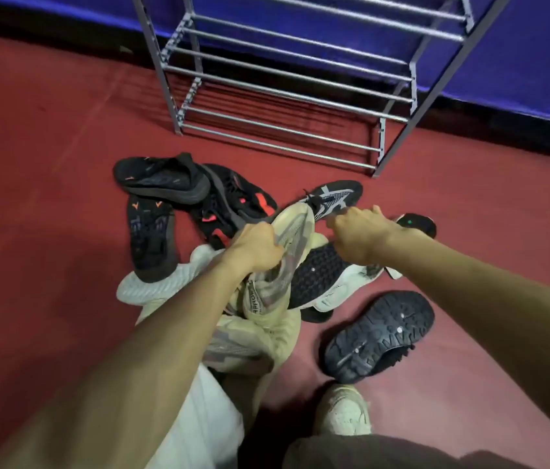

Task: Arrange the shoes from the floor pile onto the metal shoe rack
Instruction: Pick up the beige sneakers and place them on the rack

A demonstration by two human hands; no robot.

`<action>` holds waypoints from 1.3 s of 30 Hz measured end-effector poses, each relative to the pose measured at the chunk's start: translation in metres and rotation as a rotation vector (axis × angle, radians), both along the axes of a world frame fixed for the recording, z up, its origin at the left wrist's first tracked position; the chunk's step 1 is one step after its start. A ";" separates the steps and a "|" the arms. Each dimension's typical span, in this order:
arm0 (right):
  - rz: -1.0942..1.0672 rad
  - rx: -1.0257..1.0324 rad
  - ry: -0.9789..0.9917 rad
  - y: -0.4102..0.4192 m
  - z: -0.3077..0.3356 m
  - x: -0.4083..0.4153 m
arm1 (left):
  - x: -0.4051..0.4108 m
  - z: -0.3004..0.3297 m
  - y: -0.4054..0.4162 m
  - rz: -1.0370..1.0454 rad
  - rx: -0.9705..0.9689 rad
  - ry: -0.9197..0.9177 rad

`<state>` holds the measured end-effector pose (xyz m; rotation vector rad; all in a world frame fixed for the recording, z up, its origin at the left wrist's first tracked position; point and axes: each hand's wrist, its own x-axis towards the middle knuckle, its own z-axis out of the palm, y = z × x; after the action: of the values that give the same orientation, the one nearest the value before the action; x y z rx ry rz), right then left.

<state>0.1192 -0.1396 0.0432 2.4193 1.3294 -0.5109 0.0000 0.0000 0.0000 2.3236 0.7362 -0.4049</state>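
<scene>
A pile of shoes lies on the red floor in front of me. My left hand (256, 245) is closed on a beige sneaker (292, 228), gripping it at the side with its toe pointing away. My right hand (358, 231) is closed on the rear part of a black-and-grey sneaker (334, 196) at the far side of the pile. The grey metal shoe rack (287, 93) stands beyond the pile with bare rails. A second beige sneaker (250, 340) lies under my left forearm.
Black sneakers with orange marks (162, 184) lie at the pile's left. A black-soled shoe (380, 336) lies sole-up at the right, a white shoe with a black sole (321, 275) in the middle. A blue wall panel (520, 62) runs behind the rack. My own foot (343, 411) is near the bottom.
</scene>
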 end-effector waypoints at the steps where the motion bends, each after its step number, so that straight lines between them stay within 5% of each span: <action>1: 0.000 -0.013 -0.009 0.002 -0.002 0.001 | -0.002 -0.003 -0.001 -0.028 -0.024 0.052; 15: 0.097 -0.016 -0.008 0.003 -0.025 -0.014 | -0.017 -0.024 -0.011 -0.151 0.152 0.346; 20: 0.124 -0.109 0.060 0.001 -0.032 -0.028 | -0.018 -0.018 0.000 -0.064 0.109 0.209; 24: 0.156 -0.189 0.267 0.010 -0.041 -0.052 | -0.023 -0.007 0.023 -0.027 0.308 0.031; 29: 0.196 -0.247 0.556 0.027 -0.052 -0.108 | -0.036 -0.003 0.049 0.052 0.327 -0.048; 39: -0.072 -0.091 0.420 0.024 -0.091 -0.134 | -0.046 0.002 0.055 0.008 0.379 -0.143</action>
<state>-0.0146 -0.1159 -0.0474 2.3733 1.3393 -1.1228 -0.0463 0.0555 0.0020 2.6670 0.8073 -0.0975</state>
